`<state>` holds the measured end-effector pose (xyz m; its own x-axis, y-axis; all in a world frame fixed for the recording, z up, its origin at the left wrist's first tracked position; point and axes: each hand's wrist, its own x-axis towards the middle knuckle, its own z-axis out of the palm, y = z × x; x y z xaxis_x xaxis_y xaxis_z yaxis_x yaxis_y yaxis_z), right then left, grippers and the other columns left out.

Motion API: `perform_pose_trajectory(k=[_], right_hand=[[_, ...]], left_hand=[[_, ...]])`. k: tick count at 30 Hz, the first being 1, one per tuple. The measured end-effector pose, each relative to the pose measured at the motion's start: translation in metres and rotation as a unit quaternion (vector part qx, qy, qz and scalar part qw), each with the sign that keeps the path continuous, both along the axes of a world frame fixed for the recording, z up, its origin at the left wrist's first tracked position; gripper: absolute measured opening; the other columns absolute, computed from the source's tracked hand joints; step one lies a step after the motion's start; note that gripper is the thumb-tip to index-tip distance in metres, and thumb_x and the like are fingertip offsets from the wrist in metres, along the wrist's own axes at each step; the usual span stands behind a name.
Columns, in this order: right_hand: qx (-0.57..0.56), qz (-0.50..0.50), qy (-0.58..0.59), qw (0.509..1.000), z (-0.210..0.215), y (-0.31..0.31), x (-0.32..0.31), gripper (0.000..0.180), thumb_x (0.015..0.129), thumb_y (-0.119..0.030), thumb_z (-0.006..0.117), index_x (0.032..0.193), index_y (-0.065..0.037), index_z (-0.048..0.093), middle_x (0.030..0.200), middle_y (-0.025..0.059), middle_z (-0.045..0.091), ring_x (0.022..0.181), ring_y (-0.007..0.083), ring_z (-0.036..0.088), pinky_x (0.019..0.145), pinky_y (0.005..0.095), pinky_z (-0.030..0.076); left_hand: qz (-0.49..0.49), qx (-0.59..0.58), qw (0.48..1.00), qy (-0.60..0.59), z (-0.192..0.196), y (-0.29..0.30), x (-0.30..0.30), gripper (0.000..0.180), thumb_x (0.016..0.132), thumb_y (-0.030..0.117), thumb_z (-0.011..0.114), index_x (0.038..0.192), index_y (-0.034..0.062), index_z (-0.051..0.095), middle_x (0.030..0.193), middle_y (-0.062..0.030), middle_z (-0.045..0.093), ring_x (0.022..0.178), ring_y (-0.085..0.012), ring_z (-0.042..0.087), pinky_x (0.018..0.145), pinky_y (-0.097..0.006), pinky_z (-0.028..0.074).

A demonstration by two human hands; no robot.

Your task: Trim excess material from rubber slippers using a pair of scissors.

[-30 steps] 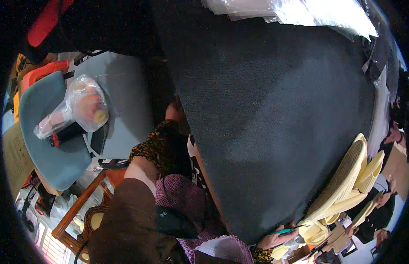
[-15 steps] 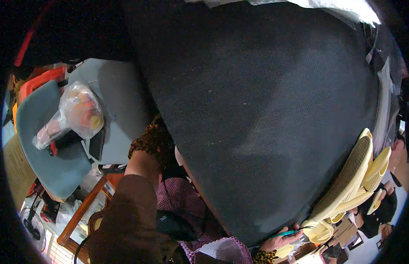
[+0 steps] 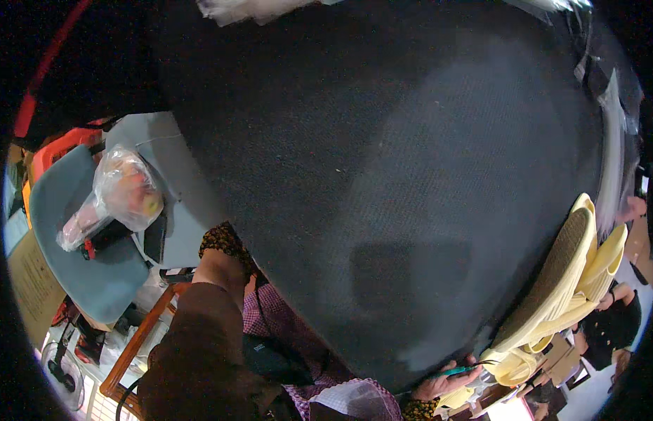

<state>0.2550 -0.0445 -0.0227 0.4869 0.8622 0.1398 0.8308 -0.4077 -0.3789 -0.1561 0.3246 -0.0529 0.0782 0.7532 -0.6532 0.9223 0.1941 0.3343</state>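
Note:
A large dark grey fabric sheet fills the middle of the head view. My left arm reaches up to its left edge. An oversleeve with a dark yellow-speckled pattern sits near the wrist, and my left hand is hidden behind the sheet, so its fingers do not show. At the lower right edge of the fabric, my right hand is closed round a slim teal tool with thin dark tips. Whether it is tweezers or snips I cannot make out. Those tips are close to pale yellow fabric pieces.
On the left, a blue-grey chair bears a clear bag of fruit and a dark phone-like slab. Below it is a wooden armrest. Yellow ribbed pieces stand along the right. Another person is beyond them.
The fabric's left edge has shifted left and covers more of the grey surface by the chair. My left forearm has moved slightly left and down. The right hand keeps the teal tool.

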Motion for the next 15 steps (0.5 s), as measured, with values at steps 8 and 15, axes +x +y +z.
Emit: perform_pose_trajectory(k=[8,15], right_hand=[[0.058,0.037,0.052,0.996,-0.012,-0.004,0.018,0.057,0.084,-0.002,0.053,0.135,0.0,0.027,0.127,0.0141,0.039,0.114,0.024,0.041,0.1,0.036,0.03],[0.076,0.007,0.07,0.995,-0.012,-0.001,0.011,0.056,0.082,0.004,0.05,0.134,0.001,0.03,0.125,0.0161,0.043,0.113,0.0256,0.044,0.096,0.0343,0.034]], left_hand=[[-0.173,0.019,0.984,-0.026,0.085,0.02,0.012,0.017,0.093,0.018,0.042,0.104,0.0107,0.053,0.076,-0.0009,0.052,0.065,-0.0115,0.054,0.06,-0.024,0.047],[-0.308,0.035,0.94,-0.145,0.131,0.017,0.004,0.013,0.093,0.016,0.043,0.099,0.0091,0.052,0.071,-0.0024,0.052,0.063,-0.0099,0.053,0.058,-0.024,0.046]])
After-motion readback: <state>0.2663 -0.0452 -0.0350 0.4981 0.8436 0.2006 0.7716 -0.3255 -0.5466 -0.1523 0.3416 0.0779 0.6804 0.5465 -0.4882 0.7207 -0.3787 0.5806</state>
